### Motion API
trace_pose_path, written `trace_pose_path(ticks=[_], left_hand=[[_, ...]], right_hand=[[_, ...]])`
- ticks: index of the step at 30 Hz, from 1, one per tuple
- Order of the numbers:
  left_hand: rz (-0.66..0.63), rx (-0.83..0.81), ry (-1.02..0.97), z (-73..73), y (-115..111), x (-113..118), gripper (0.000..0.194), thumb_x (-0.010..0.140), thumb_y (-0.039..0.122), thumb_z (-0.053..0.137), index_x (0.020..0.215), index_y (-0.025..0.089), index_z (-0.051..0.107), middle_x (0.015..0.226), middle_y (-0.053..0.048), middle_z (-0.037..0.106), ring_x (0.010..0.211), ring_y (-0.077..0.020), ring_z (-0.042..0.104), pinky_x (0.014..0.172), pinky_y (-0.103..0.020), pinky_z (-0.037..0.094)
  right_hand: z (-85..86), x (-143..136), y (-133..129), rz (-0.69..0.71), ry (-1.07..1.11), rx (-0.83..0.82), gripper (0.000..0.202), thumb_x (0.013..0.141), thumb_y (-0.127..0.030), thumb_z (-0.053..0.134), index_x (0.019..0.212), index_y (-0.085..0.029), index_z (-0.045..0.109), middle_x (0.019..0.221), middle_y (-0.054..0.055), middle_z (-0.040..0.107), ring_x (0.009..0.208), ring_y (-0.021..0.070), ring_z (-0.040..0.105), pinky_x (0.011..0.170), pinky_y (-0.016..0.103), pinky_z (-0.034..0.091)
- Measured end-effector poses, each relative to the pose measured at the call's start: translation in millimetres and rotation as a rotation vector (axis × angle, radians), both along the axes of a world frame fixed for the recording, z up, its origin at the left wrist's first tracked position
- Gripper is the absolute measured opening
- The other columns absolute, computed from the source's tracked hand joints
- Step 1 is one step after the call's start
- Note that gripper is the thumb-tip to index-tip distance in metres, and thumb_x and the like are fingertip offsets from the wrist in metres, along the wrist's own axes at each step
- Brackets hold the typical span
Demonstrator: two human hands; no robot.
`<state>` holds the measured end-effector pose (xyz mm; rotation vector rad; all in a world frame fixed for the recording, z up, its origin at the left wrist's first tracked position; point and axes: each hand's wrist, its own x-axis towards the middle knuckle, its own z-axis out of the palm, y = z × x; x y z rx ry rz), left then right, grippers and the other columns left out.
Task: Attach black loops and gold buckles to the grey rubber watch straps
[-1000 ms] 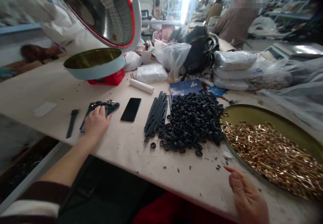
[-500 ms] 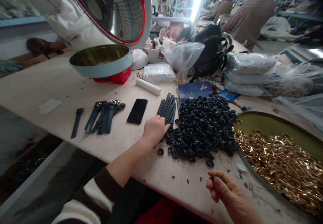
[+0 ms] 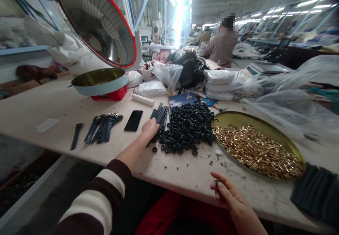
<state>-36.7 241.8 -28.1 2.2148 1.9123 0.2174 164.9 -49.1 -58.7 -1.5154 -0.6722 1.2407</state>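
My left hand (image 3: pixel 150 127) is closed over the near end of a bundle of dark flat straps (image 3: pixel 160 113), and a dark strap end shows below the fingers. To the right of it lies a large heap of small black loops (image 3: pixel 189 126). Held over the table's front edge, my right hand (image 3: pixel 228 194) pinches a small dark piece (image 3: pixel 217 183) between thumb and fingers; its exact shape is hidden. A shallow round tray (image 3: pixel 284 131) of gold-coloured metal buckles (image 3: pixel 254 150) stands right of the heap.
A black phone (image 3: pixel 134 120) and several buckled straps (image 3: pixel 104 128) lie left of the bundle. Behind are a white roll (image 3: pixel 143 100), a round tin (image 3: pixel 99 84) on a red box (image 3: pixel 113 94), a tilted fan (image 3: pixel 97 26) and plastic bags (image 3: pixel 169 74). Dark stacked strips (image 3: pixel 316 192) sit at far right.
The view has tilted up and turned right, showing more of the room and the dark stack at right. My left hand has pulled slightly nearer on the straps; my right hand keeps its pinch.
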Motion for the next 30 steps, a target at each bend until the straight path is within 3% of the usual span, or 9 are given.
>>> trace_pose_path(ticks=[3, 8, 11, 13, 16, 19, 23, 27, 30], left_hand=[[0.032, 0.044, -0.060, 11.4, -7.6, -1.6, 0.020, 0.083, 0.024, 0.041, 0.091, 0.011, 0.055, 0.097, -0.017, 0.062, 0.095, -0.0248, 0.059, 0.079, -0.032, 0.043], [-0.021, 0.127, -0.244, 51.3, -45.5, -7.0, 0.028, 0.084, 0.017, 0.031, 0.104, 0.007, 0.047, 0.097, -0.017, 0.062, 0.085, -0.0202, 0.062, 0.077, -0.030, 0.045], [-0.147, 0.081, -0.383, 69.0, -103.7, -11.4, 0.034, 0.082, 0.016, 0.029, 0.113, 0.010, 0.041, 0.095, -0.009, 0.063, 0.073, -0.0120, 0.063, 0.067, -0.022, 0.047], [-0.283, -0.101, -0.595, 69.8, -156.1, -15.5, 0.037, 0.080, 0.016, 0.031, 0.114, 0.010, 0.041, 0.093, -0.007, 0.063, 0.069, -0.0111, 0.062, 0.059, -0.021, 0.047], [-0.428, -0.497, -0.743, 56.7, -232.7, -24.0, 0.038, 0.076, 0.016, 0.034, 0.112, 0.011, 0.047, 0.086, -0.005, 0.062, 0.061, -0.0101, 0.058, 0.057, -0.021, 0.046], [-0.455, -0.719, -0.759, 41.3, -279.4, -30.3, 0.039, 0.075, 0.012, 0.034, 0.111, 0.013, 0.051, 0.087, -0.004, 0.062, 0.064, -0.0098, 0.058, 0.063, -0.023, 0.046], [-0.389, -1.027, -0.848, 34.9, -287.1, -20.1, 0.044, 0.073, 0.010, 0.042, 0.116, 0.016, 0.049, 0.094, -0.005, 0.060, 0.072, -0.0112, 0.060, 0.064, -0.022, 0.045], [-0.281, -1.279, -1.041, 30.2, -266.8, 8.6, 0.026, 0.079, 0.026, 0.047, 0.098, 0.012, 0.058, 0.083, -0.006, 0.061, 0.060, -0.0074, 0.057, 0.053, -0.016, 0.043], [-0.151, -1.385, -1.135, 20.4, -249.2, 22.3, 0.024, 0.079, 0.028, 0.049, 0.093, 0.012, 0.061, 0.072, -0.004, 0.061, 0.050, -0.0053, 0.055, 0.045, -0.013, 0.041]], right_hand=[[3.6, -1.3, -16.6, -0.011, 0.074, 0.008, 0.047, 0.069, -0.053, 0.061, 0.101, -0.019, 0.058, 0.088, 0.005, 0.065, 0.066, 0.0151, 0.056, 0.062, 0.029, 0.046], [5.5, -6.7, -35.7, -0.087, 0.257, 0.091, 0.036, 0.070, -0.049, 0.063, 0.087, -0.018, 0.054, 0.078, 0.003, 0.066, 0.056, 0.0112, 0.055, 0.052, 0.023, 0.042], [10.9, -7.3, -42.0, -0.136, 0.342, 0.118, 0.036, 0.070, -0.044, 0.066, 0.091, -0.018, 0.052, 0.083, 0.003, 0.066, 0.061, 0.0096, 0.056, 0.057, 0.022, 0.044], [19.5, -9.4, -45.6, -0.120, 0.420, 0.138, 0.039, 0.071, -0.040, 0.066, 0.100, -0.019, 0.052, 0.084, 0.002, 0.066, 0.062, 0.0085, 0.055, 0.060, 0.021, 0.044], [34.8, -14.7, -51.7, -0.033, 0.552, 0.185, 0.041, 0.073, -0.036, 0.065, 0.108, -0.020, 0.051, 0.079, 0.000, 0.064, 0.057, 0.0063, 0.052, 0.056, 0.019, 0.042], [41.4, -19.3, -57.0, 0.050, 0.595, 0.190, 0.029, 0.074, -0.034, 0.064, 0.097, -0.018, 0.056, 0.074, -0.001, 0.062, 0.053, 0.0047, 0.048, 0.051, 0.017, 0.038], [31.4, -25.2, -56.3, 0.112, 0.511, 0.116, 0.019, 0.077, -0.034, 0.061, 0.079, -0.016, 0.057, 0.073, 0.000, 0.061, 0.054, 0.0050, 0.048, 0.051, 0.017, 0.037], [19.7, -29.8, -44.4, 0.225, 0.510, 0.061, 0.021, 0.079, -0.035, 0.059, 0.085, -0.016, 0.059, 0.074, 0.000, 0.061, 0.054, 0.0059, 0.048, 0.052, 0.018, 0.038], [16.3, -24.6, -31.7, 0.158, 0.536, 0.018, 0.023, 0.079, -0.036, 0.059, 0.094, -0.019, 0.059, 0.074, -0.001, 0.062, 0.056, 0.0060, 0.049, 0.055, 0.018, 0.040]])
